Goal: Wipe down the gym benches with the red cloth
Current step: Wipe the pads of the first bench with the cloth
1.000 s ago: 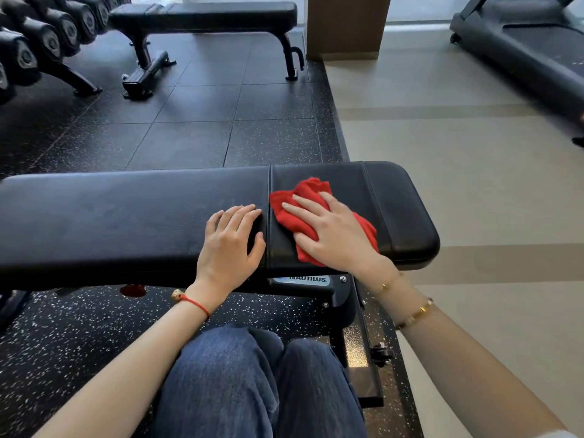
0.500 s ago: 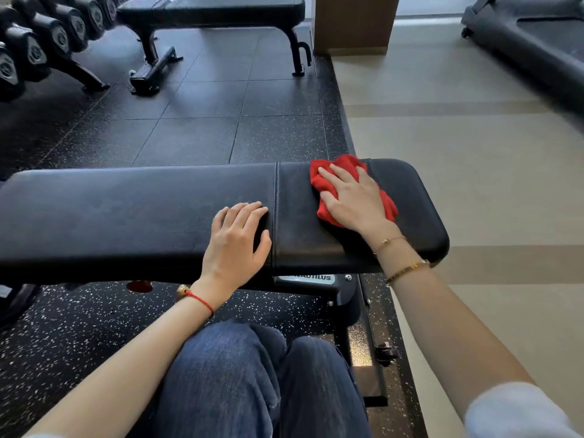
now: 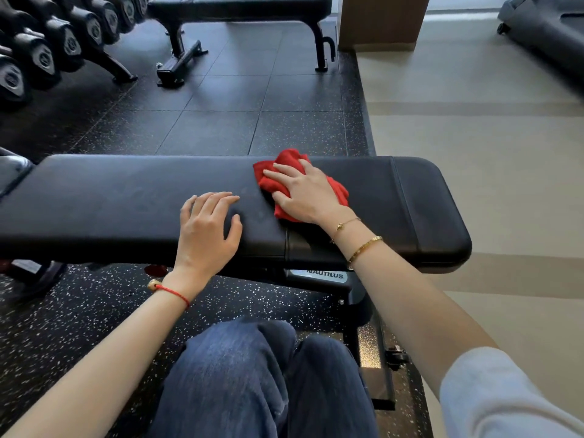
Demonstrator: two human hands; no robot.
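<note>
A black padded gym bench (image 3: 110, 200) runs across the view in front of my knees. The crumpled red cloth (image 3: 286, 161) lies on the pad near its far edge, over the seam between the long pad and the short seat pad. My right hand (image 3: 305, 194) presses flat on the cloth, fingers spread toward the left, and covers most of it. My left hand (image 3: 207, 230) rests palm down on the bare long pad just left of the cloth, fingers apart, holding nothing. A second black bench (image 3: 240, 4) stands farther back.
A rack of black dumbbells (image 3: 44, 55) lines the far left. A wooden pillar (image 3: 382, 23) stands at the back, a treadmill (image 3: 543, 30) at the far right. The near bench's frame and foot (image 3: 376, 358) stand by my right knee, on black rubber flooring.
My right hand has slid the red cloth leftward along the far side of the pad, from the seat pad to over the seam. My left hand has stayed planted on the long pad.
</note>
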